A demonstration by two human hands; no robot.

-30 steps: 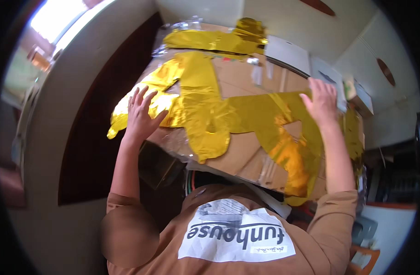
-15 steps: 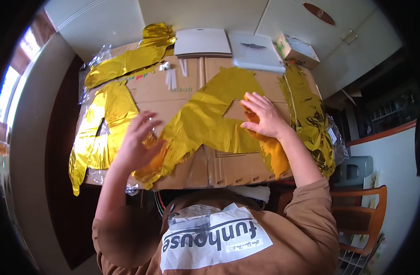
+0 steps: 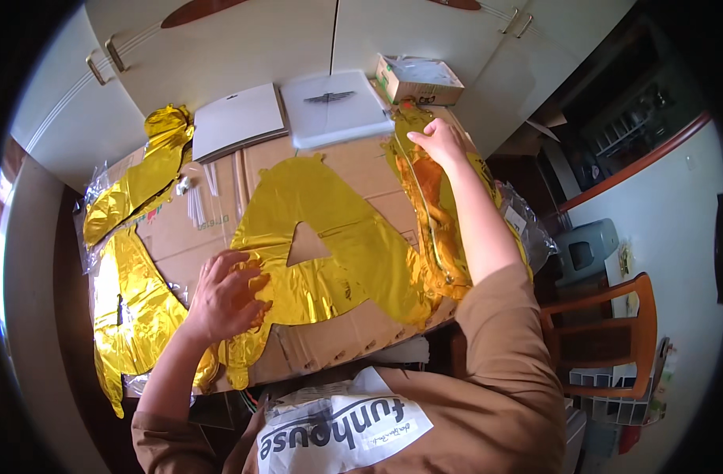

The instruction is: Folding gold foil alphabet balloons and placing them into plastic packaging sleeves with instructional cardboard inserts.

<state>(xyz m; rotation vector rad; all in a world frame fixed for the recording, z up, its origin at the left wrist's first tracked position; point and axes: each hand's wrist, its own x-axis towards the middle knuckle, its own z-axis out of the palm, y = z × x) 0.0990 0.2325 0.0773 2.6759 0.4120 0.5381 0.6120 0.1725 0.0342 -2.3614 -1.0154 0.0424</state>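
Observation:
A flat gold foil balloon shaped like the letter A lies on the cardboard in front of me. My left hand is over its left leg, fingers apart and slightly curled, holding nothing. My right hand is over the far part of a long folded gold foil balloon at the right. Its thumb and fingertips are pinched together near the foil's pale edge; what is between them is too small to make out. Another gold foil balloon lies at the left, with a folded one behind it.
At the back stand a white flat box, a translucent lidded tray and an open carton. Clear straws lie on the cardboard. Crumpled clear plastic hangs past the right edge. A wooden chair stands at the right.
My right hand has left the A balloon's right leg, moved to the folded foil at the right and closed to a pinch. The A lies flatter and straighter. The view has turned right.

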